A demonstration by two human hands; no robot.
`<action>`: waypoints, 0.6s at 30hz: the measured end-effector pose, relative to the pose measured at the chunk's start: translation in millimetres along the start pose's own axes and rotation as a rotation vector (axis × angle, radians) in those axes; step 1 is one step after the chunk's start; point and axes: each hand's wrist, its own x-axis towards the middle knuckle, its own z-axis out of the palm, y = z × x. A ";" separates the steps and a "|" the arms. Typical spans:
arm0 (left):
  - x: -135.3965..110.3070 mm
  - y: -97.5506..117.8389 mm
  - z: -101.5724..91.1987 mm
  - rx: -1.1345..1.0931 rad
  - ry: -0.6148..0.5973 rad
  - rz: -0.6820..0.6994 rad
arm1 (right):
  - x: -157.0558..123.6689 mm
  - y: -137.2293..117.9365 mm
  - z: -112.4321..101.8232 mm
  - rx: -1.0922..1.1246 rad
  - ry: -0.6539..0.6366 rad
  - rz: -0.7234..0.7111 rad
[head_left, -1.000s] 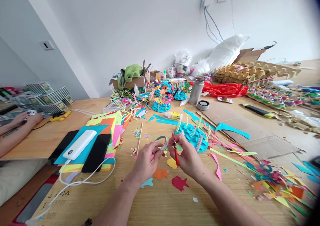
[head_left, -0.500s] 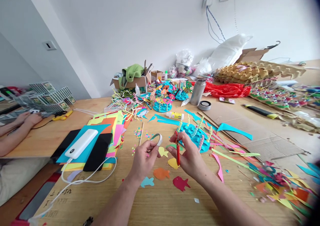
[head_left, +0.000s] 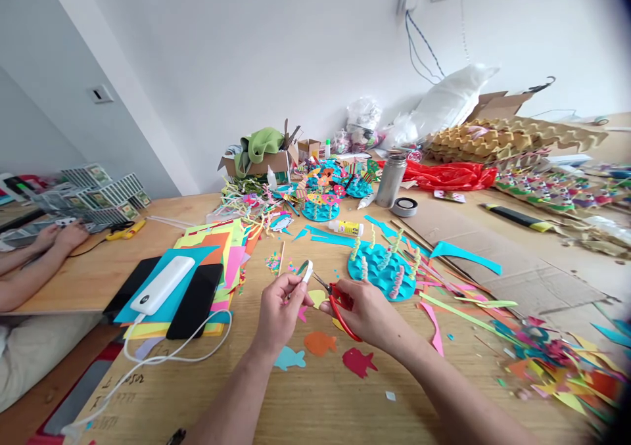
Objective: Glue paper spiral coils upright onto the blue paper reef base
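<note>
My left hand (head_left: 279, 313) is closed round a small white tape roll (head_left: 306, 271), held up above the wooden table (head_left: 315, 399). My right hand (head_left: 365, 310) grips red-handled scissors (head_left: 340, 307), whose blades point left toward the roll. Paper fish cut-outs lie just under my hands: an orange fish (head_left: 319, 343), a red fish (head_left: 359, 361), a teal fish (head_left: 289, 359) and a yellow fish (head_left: 318, 295). A teal round base with bead stalks (head_left: 382, 271) stands just beyond my right hand.
Stacked coloured paper with two phones and a white power bank (head_left: 162, 284) lies left, its cable trailing. Another person's hands (head_left: 59, 238) rest far left. A metal bottle (head_left: 392, 181), a glue bottle (head_left: 348, 227), egg cartons (head_left: 503, 139) and paper scraps (head_left: 552, 359) crowd the back and right.
My right hand has turned the scissors from upright to level, blades now aimed at the tape roll. My left hand tilted the roll edge-on and brought it nearer.
</note>
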 end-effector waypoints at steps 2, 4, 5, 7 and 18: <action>0.1 -0.7 -0.3 0.012 -0.011 -0.009 | -0.1 0.1 -0.4 0.013 -0.004 -0.005; 0.3 -0.9 -0.5 0.023 -0.027 -0.023 | -0.4 0.1 -0.5 0.026 -0.006 -0.019; 0.3 -0.9 -0.6 0.027 -0.033 -0.027 | -0.6 0.1 -0.4 0.031 -0.008 -0.020; 0.4 -1.1 -0.5 0.030 -0.040 -0.028 | -1.1 0.0 -0.4 0.045 -0.018 -0.009; -1.0 -2.5 -0.1 0.016 -0.063 -0.050 | -0.9 1.3 -1.3 0.183 -0.122 0.067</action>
